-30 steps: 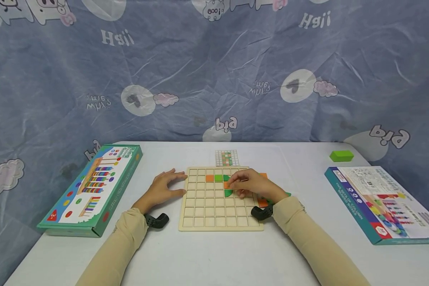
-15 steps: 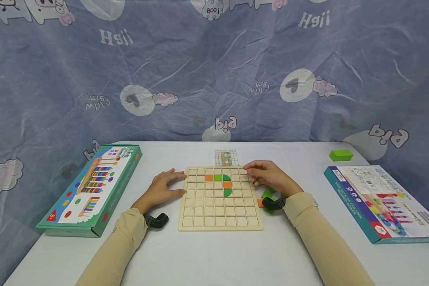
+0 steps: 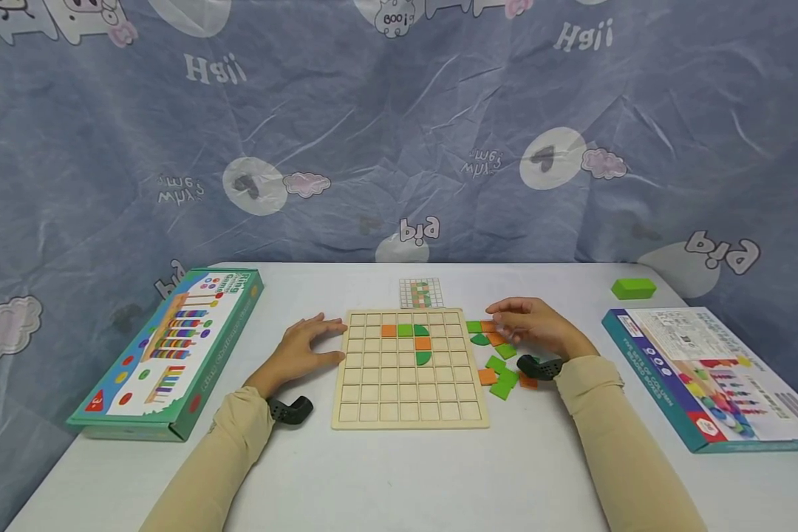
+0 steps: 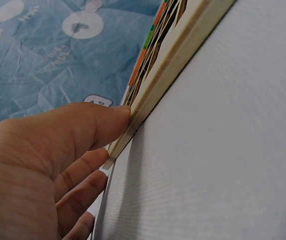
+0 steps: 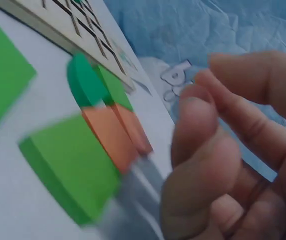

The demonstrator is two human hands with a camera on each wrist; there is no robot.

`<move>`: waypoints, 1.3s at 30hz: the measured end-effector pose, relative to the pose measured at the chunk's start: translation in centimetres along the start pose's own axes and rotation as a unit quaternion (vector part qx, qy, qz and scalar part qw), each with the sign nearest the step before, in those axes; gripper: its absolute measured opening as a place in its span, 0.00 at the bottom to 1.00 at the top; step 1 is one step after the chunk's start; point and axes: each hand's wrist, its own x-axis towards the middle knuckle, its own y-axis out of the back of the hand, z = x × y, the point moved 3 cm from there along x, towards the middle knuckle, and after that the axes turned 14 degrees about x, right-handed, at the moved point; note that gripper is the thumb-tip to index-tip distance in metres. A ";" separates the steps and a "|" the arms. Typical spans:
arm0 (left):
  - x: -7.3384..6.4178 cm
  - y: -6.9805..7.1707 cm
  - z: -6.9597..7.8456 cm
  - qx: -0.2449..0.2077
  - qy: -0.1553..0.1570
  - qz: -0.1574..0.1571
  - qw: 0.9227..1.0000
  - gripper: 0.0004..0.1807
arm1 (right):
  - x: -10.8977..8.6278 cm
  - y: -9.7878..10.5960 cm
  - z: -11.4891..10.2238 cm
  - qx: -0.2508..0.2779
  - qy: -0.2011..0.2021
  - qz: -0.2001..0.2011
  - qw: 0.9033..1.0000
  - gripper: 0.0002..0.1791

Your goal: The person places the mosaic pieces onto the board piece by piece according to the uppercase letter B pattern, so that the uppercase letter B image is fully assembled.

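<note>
The square wooden grid board (image 3: pixel 372 395) lies flat mid-table. In its upper cells are an orange tile (image 3: pixel 389 330), a light green tile (image 3: pixel 406 330), a second orange tile (image 3: pixel 423 343) and two dark green curved-edge tiles (image 3: pixel 423 358). My left hand (image 3: pixel 298 351) rests at the board's left edge, its thumb (image 4: pixel 110 122) against the side. Right of the board, my right hand (image 3: pixel 535 325) hovers over loose tiles with nothing in its loosely bent fingers. Beneath it the right wrist view has a light green square (image 5: pixel 72 167), orange squares (image 5: pixel 110 137) and a dark green curved piece (image 5: pixel 85 82).
A small card (image 3: pixel 421 293) with a grid pattern lies behind the board. A green box (image 3: pixel 173 347) stands at the left, a teal-edged box (image 3: pixel 714 377) at the right. Behind the latter sits a bright green block (image 3: pixel 634 288). A patterned cloth (image 3: pixel 372 148) hangs behind the table.
My right hand has left the orange tile in the board's second row and moved right, off the board, to above the loose tiles. My left hand stays at the board's edge.
</note>
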 end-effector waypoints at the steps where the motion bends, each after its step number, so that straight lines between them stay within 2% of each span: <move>1: 0.0 0.0 0.0 0.000 0.001 0.000 1.000 0.30 | -0.2 0.3 0.1 -0.013 -0.008 0.001 1.000 0.22; 7: -0.1 0.1 0.0 -0.003 0.003 -0.002 1.000 0.30 | -1.0 2.0 0.3 -0.065 -0.036 -0.014 0.997 0.20; 12: 0.0 0.1 0.1 -0.002 0.001 -0.001 1.000 0.30 | -1.5 2.9 0.5 -0.071 -0.046 -0.051 0.995 0.18; 19: 0.0 0.2 0.2 -0.005 0.002 -0.002 1.000 0.30 | -1.6 2.9 0.5 -0.109 -0.044 -0.105 0.988 0.19; 32: 0.0 0.2 0.1 -0.004 0.003 -0.001 1.000 0.31 | -1.3 2.1 0.2 -0.140 -0.019 -0.136 0.981 0.21; 39: 0.0 0.1 0.1 -0.010 0.005 -0.002 1.000 0.30 | -1.3 2.0 0.3 -0.145 -0.016 -0.124 0.981 0.19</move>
